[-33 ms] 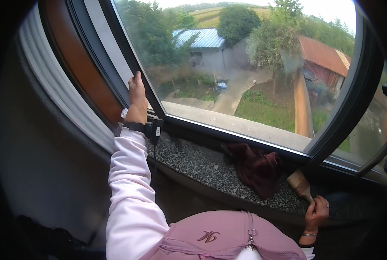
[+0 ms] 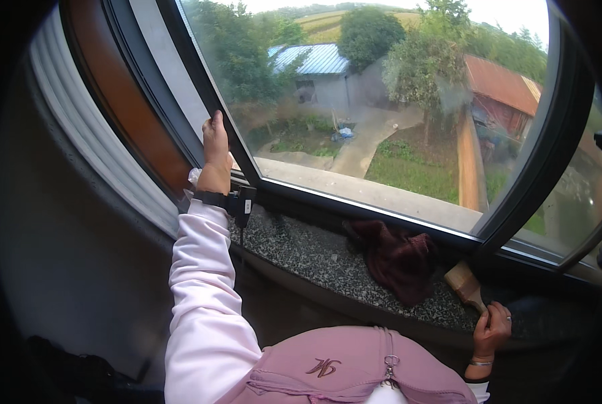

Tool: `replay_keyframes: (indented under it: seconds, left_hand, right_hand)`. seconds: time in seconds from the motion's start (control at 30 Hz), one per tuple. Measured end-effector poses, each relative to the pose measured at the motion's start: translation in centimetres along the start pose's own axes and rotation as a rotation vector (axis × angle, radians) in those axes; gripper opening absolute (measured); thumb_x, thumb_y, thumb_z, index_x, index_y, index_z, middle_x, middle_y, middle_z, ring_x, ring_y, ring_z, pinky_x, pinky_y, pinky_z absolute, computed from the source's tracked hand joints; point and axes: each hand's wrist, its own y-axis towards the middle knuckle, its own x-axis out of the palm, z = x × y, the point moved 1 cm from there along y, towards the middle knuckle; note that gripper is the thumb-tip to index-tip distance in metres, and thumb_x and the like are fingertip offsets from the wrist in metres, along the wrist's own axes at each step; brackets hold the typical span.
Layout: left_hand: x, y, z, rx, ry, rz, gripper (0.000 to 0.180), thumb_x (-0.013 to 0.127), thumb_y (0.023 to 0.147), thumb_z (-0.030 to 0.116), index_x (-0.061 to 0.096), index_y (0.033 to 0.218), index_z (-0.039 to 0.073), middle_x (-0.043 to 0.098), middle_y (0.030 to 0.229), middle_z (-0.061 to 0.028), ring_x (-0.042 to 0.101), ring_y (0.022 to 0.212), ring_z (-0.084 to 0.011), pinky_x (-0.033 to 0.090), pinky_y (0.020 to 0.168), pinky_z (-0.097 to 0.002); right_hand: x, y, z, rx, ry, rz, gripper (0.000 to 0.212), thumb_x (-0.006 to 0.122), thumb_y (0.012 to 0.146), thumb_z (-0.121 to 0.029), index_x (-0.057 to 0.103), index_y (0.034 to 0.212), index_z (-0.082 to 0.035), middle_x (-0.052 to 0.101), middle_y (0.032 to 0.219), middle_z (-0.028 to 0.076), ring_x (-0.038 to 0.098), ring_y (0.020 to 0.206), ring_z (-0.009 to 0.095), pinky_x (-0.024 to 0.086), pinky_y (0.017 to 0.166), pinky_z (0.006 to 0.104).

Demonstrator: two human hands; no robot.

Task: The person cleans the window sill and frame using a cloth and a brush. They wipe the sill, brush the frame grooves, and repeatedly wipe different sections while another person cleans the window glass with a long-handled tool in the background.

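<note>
My left hand [image 2: 215,151] reaches up to the dark upright edge of a sliding window sash [image 2: 245,158], its fingers closed round that edge and partly hidden behind it. At the lower right, my right hand [image 2: 493,326] pinches the handle of a flat wide paintbrush [image 2: 462,283]. The bristles point up and left, toward the window's bottom frame, above the sill. Between the hands, a crumpled dark maroon cloth [image 2: 396,266] lies on the speckled stone sill [image 2: 301,249], apart from both of them.
A black strap with a small box [image 2: 240,202] is on my left wrist. Left of the sash stand a brown frame strip [image 2: 125,108] and white ridged trim [image 2: 102,145]. Past the smudged glass are trees, sheds and a path. The sill's rounded front edge runs close to my body.
The sash edge and my left hand have shifted very slightly to the right. My right hand and the paintbrush hardly differ.
</note>
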Motion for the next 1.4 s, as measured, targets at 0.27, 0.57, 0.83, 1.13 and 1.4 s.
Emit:
replay_keyframes:
  seconds: [0.27,0.57,0.83,1.13,1.4]
  left_hand:
    - [4.3,-10.7,5.4,-0.022,-0.108,-0.258,0.047,0.057,0.090,0.038,0.044,0.119,0.003,0.053,0.090,0.0000,0.050,0.070,-0.0070,0.038,0.051,-0.0221]
    - [8.9,-20.7,9.1,-0.037,-0.239,-0.564,0.046,0.061,0.085,0.008,0.039,0.122,-0.005,0.055,0.107,-0.0085,0.055,0.097,-0.0125,0.045,0.083,-0.0232]
    - [14.3,-26.1,8.9,0.204,-0.172,-0.648,0.083,0.071,0.071,0.023,0.028,0.133,-0.011,0.041,0.126,-0.0282,0.041,0.119,-0.0376,0.032,0.104,-0.0383]
    - [17.4,-34.2,12.8,0.375,0.066,-0.681,0.088,0.067,0.068,0.021,0.020,0.136,-0.009,0.039,0.123,-0.0277,0.039,0.115,-0.0410,0.030,0.103,-0.0434]
    - [19.8,-38.4,14.2,0.368,-0.062,-0.853,0.094,0.064,0.067,0.021,0.013,0.139,-0.008,0.032,0.129,-0.0272,0.035,0.120,-0.0410,0.025,0.107,-0.0422]
  right_hand:
    - [-0.8,0.5,0.0,-0.061,0.095,-0.046,0.021,0.063,0.066,-0.010,0.063,0.085,0.000,0.064,0.094,0.014,0.060,0.086,0.032,0.049,0.077,0.0398]
    - [-1.3,0.4,0.3,-0.112,0.129,-0.059,0.024,0.066,0.065,-0.009,0.062,0.087,0.000,0.064,0.096,0.013,0.060,0.088,0.031,0.048,0.079,0.0393]
    - [-1.1,0.1,0.4,-0.112,0.122,-0.036,0.024,0.065,0.069,-0.007,0.063,0.092,0.000,0.064,0.100,0.014,0.060,0.092,0.032,0.047,0.081,0.0399]
    - [-1.0,-0.2,0.8,-0.132,0.113,-0.046,0.023,0.065,0.071,-0.008,0.063,0.093,-0.001,0.064,0.101,0.013,0.060,0.092,0.032,0.047,0.080,0.0388]
    - [-1.0,-0.1,0.7,-0.152,0.113,-0.029,0.023,0.066,0.071,-0.008,0.063,0.092,-0.001,0.064,0.101,0.012,0.060,0.092,0.030,0.048,0.081,0.0383]
